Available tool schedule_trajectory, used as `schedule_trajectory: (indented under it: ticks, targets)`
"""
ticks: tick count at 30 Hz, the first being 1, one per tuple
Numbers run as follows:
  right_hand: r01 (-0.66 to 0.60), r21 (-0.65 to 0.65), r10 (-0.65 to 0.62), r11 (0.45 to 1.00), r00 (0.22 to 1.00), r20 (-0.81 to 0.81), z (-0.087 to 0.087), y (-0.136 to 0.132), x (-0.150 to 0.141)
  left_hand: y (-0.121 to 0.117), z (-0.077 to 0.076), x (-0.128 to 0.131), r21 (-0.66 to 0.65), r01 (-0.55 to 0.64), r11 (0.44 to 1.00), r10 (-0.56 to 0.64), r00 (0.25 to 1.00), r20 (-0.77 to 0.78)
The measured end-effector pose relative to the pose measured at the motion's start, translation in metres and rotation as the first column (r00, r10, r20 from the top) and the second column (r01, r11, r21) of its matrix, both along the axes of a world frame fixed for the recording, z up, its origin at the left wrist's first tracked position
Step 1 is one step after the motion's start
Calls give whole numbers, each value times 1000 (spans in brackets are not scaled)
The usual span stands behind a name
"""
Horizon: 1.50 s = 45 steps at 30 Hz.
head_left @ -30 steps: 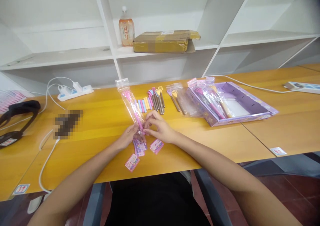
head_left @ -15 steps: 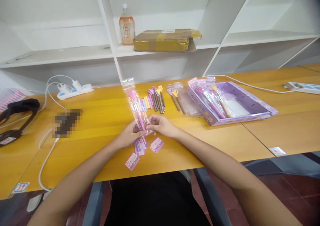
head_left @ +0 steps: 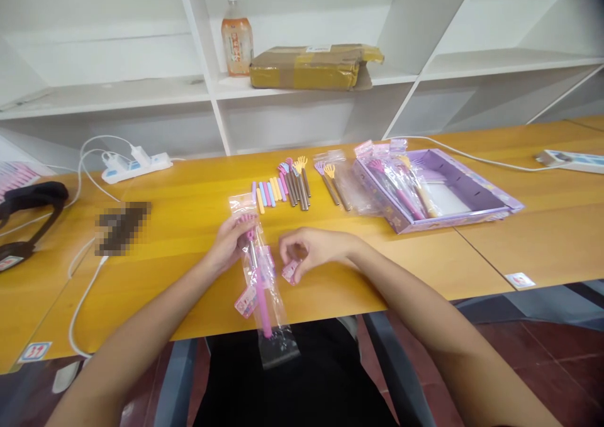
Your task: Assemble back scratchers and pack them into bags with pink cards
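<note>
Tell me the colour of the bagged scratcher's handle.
The handle is pink, clearest in the head view.

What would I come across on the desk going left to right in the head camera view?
Black headband-like item, white power strip, left hand, right hand, purple tray, second power strip.

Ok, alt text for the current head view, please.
A person's left hand holds a clear plastic bag containing a pink hand-shaped scratcher; the right hand is at a small pink printed card over a yellow wooden table. An open purple box sits rightward.
</note>
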State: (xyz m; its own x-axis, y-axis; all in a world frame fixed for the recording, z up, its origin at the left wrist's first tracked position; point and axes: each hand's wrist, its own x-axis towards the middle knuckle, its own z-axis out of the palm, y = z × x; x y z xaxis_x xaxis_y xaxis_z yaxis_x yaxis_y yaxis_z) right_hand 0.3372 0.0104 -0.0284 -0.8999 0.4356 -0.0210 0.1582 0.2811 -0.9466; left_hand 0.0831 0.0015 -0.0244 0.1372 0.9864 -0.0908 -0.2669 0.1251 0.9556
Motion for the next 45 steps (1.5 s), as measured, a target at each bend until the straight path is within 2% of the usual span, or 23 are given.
schedule_trajectory:
  ticks: [2, 3, 5, 11, 17, 20, 22, 24, 26, 29, 32, 34, 36, 38, 39, 41, 43, 44, 45]
  targets:
    - [85, 247, -97, 965, 995, 39, 1, 11, 13, -4, -2, 2, -44, 67, 997, -66, 998, 13]
    - [90, 330, -116, 940, 991, 60, 0, 15, 17, -6, -4, 3, -63, 108, 992, -107, 994, 11]
    - [68, 403, -114, 913, 989, 91, -4, 18, 20, -10, -9, 5, -82, 177, 981, -178, 984, -10]
    - [39, 391, -105, 920, 983, 148, -15, 18, 14, -16, -24, 6, -12, 304, 953, -303, 943, -141]
    - [162, 253, -198, 954, 972, 124, -16, 28, 21, -16, -29, 7, 66, 294, 953, -265, 923, -280]
    - [253, 272, -282, 929, 956, 75, -13, 29, 22, -17, -26, 7, 185, 298, 936, -209, 897, -389]
    - [294, 326, -336, 899, 939, 80, -10, 29, 23, -17, -24, 6, 218, 344, 914, -214, 862, -460]
    - [306, 391, -374, 868, 921, 108, -7, 28, 24, -18, -21, 6, 228, 365, 903, -220, 846, -486]
    - [317, 450, -402, 835, 909, 106, -4, 27, 24, -18, -20, 6, 258, 330, 908, -184, 868, -461]
    - [414, 532, -472, 739, 881, -30, -2, 26, 21, -14, -20, 5, 312, 215, 925, -83, 918, -387]
    - [605, 517, -555, 605, 787, -271, 1, 23, 15, -9, -22, 3, 319, 99, 943, 16, 941, -338]
    - [676, 498, -515, 544, 737, -437, 2, 18, 10, -5, -22, 1, 314, 99, 944, 21, 934, -356]
    - [652, 543, -360, 529, 752, -552, 2, 12, 6, -3, -22, -1, 292, 142, 946, -21, 924, -381]
    - [562, 642, -174, 522, 807, -565, 0, 5, 1, -2, -21, -2, 254, 162, 954, -55, 923, -382]
    - [510, 703, -103, 496, 838, -535, -2, 2, -2, -1, -20, -2, 238, 162, 958, -62, 923, -379]
    - [428, 819, -45, 382, 894, -446, -7, -3, -10, -1, -19, -2, 228, 156, 961, -60, 923, -379]
    - [408, 880, -76, 242, 912, -402, -13, -4, -17, -2, -19, -3, 239, 154, 959, -57, 928, -369]
    - [425, 884, -106, 196, 905, -411, -15, -4, -19, -3, -19, -3, 239, 157, 958, -67, 935, -348]
    - [454, 873, -138, 177, 890, -435, -16, -4, -21, -3, -19, -3, 227, 171, 959, -92, 943, -320]
